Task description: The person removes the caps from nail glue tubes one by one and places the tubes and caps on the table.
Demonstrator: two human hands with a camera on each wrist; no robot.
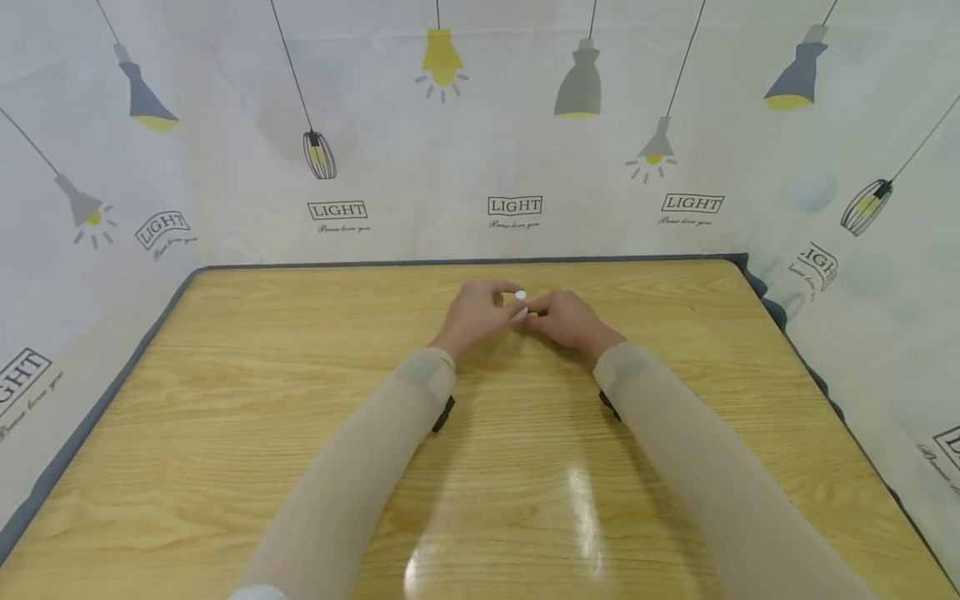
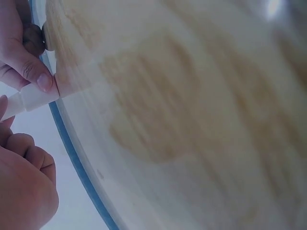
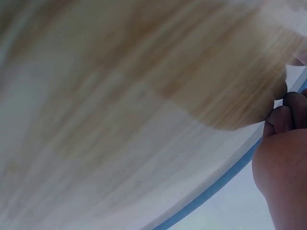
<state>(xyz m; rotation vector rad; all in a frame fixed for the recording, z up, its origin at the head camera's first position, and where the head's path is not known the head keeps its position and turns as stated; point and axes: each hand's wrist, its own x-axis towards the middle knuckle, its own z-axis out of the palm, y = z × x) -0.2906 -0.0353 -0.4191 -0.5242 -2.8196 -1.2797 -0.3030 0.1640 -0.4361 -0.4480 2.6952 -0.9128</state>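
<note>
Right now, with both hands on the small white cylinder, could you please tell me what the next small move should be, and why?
Perhaps a gentle twist with the left hand, while the right hand steadies: the left pinches the narrower end of the small white cylinder, the right grips its wider part, and the step between them suggests separate pieces.
</note>
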